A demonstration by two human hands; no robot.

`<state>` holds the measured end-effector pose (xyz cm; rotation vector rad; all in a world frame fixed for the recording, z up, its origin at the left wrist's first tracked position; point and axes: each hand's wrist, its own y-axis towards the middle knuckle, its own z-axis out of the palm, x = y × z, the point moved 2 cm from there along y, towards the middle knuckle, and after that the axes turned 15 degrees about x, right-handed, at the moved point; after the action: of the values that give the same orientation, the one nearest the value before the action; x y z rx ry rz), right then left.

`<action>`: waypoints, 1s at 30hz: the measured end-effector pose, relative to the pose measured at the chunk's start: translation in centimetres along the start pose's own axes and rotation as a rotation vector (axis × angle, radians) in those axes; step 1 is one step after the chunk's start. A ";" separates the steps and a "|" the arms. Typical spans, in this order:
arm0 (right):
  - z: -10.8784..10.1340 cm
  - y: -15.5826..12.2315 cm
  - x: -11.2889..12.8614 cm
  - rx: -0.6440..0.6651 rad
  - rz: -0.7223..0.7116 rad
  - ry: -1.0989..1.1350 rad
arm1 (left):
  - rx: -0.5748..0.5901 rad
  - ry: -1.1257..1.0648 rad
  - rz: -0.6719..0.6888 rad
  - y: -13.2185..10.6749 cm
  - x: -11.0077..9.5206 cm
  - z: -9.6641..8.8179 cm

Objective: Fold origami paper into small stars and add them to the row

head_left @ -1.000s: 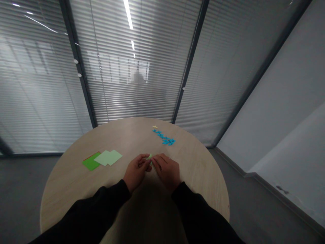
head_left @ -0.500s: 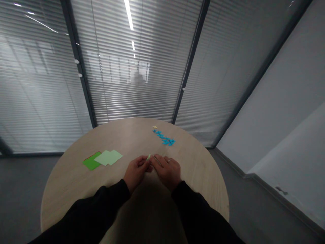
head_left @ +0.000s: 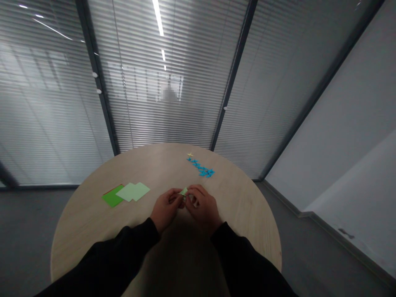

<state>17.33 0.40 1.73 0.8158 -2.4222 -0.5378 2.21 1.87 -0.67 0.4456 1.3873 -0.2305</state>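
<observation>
I am pinching a small folded scrap of pale green paper (head_left: 185, 191) between my left hand (head_left: 166, 208) and right hand (head_left: 202, 205), fingertips pressed together, its pointed end angling toward 1 o'clock.

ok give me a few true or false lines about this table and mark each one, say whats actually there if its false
1. The left hand and right hand hold a small pale green folded paper between them. True.
2. The flat green paper sheets lie to the right of the hands. False: they lie on the left side of the table, beyond the left hand.
3. Blue folded paper pieces lie in a line toward the far edge of the table. True.
4. The table is square. False: it is round, with a pale wood top.
</observation>
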 end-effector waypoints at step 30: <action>0.3 -0.3 0.0 -0.048 0.086 0.166 | 0.000 0.028 -0.062 -0.1 -0.5 -1.2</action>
<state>17.31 0.26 1.39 0.7036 -2.2725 -0.4734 1.00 2.30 -0.32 0.4079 1.4299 -0.2761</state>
